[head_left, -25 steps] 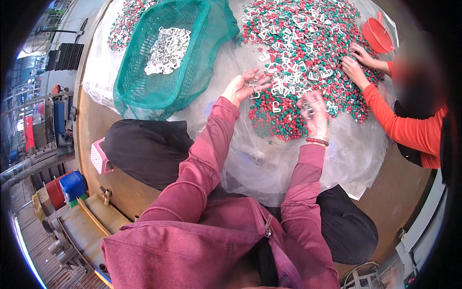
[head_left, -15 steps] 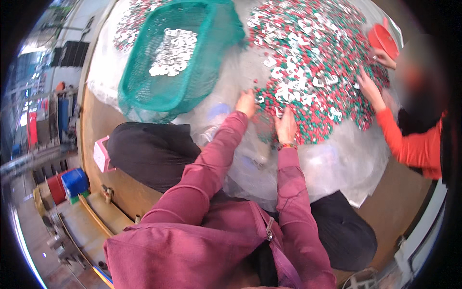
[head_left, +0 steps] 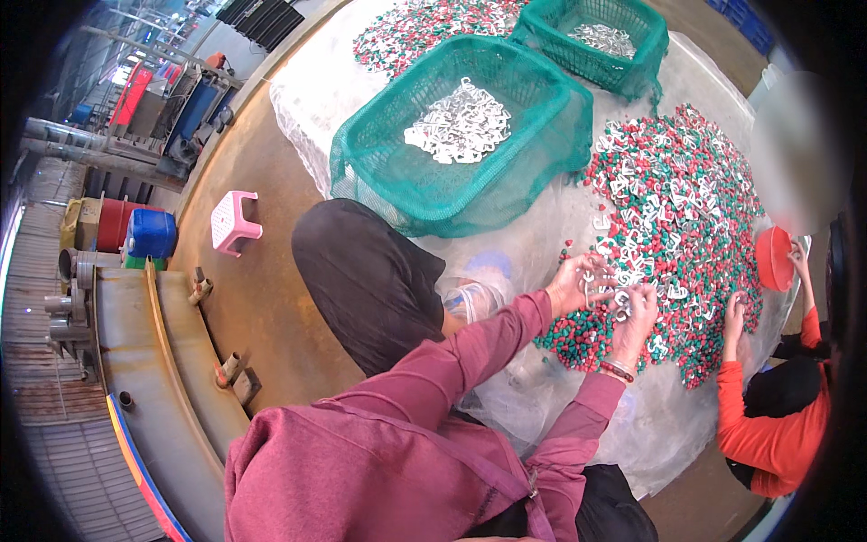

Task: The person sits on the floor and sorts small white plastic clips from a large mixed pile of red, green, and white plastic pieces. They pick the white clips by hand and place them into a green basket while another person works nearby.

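My left hand (head_left: 578, 282) is at the near edge of a wide pile of small red and green pieces (head_left: 578, 340). Its fingers are curled around white hook-shaped pieces. Close beside it, my right hand (head_left: 638, 318) has its fingertips pinched on another white hook-shaped piece (head_left: 621, 303). More white hooks (head_left: 627, 257) lie mixed into the pile just beyond both hands. To the left stands a green mesh-covered basket (head_left: 379, 200) with a heap of white hooks (head_left: 459, 125) inside.
A second green basket (head_left: 652, 65) and another mixed pile (head_left: 424, 34) are farther back on the plastic sheet (head_left: 312, 117). At right, a person in an orange sleeve (head_left: 730, 397) reaches toward the pile beside a red bowl (head_left: 774, 258). A pink stool (head_left: 237, 222) stands left.
The view has swung, so the basket and pile appear farther right. My hands have come from apart at the pile's edge to close together, now with white hooks in the fingers.
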The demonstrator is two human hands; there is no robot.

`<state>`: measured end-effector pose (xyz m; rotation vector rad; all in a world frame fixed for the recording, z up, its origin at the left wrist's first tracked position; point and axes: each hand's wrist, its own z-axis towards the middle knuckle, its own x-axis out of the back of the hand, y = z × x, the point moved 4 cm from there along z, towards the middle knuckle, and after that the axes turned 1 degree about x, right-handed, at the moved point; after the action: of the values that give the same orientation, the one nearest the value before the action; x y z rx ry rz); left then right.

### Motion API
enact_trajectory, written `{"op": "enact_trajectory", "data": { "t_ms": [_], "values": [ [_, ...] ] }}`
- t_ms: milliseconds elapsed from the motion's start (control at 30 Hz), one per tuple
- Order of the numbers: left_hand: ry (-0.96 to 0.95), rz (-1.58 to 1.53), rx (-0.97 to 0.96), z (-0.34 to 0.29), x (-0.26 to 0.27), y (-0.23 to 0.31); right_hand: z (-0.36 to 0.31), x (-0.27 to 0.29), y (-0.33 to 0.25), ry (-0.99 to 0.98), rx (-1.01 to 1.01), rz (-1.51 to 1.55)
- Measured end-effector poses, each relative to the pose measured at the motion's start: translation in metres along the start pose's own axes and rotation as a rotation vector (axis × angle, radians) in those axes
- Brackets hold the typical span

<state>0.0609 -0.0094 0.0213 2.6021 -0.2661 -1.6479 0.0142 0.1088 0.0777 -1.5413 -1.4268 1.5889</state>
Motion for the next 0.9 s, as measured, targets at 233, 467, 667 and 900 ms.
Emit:
{"op": "enact_trajectory", "data": {
  "t_ms": [233,467,667,900],
  "values": [
    [0.068,-0.338,-0.043,0.003,-0.017,0.003,-0.014,-0.103,-0.042,-0.251,0.528,-1.108],
    [-0.238,-0.165,-0.250,0.002,-0.131,0.242,0.005,-0.106,-0.111,-0.043,0.577,-0.753],
    [0.692,1.875,-0.415,-0.052,-0.155,0.402,0.016,-0.079,-0.073,-0.025,0.430,-0.974],
    [0.731,2.422,-0.329,-0.075,-0.006,0.474,0.020,-0.046,-0.063,0.008,0.298,-1.013]
  ]
}}
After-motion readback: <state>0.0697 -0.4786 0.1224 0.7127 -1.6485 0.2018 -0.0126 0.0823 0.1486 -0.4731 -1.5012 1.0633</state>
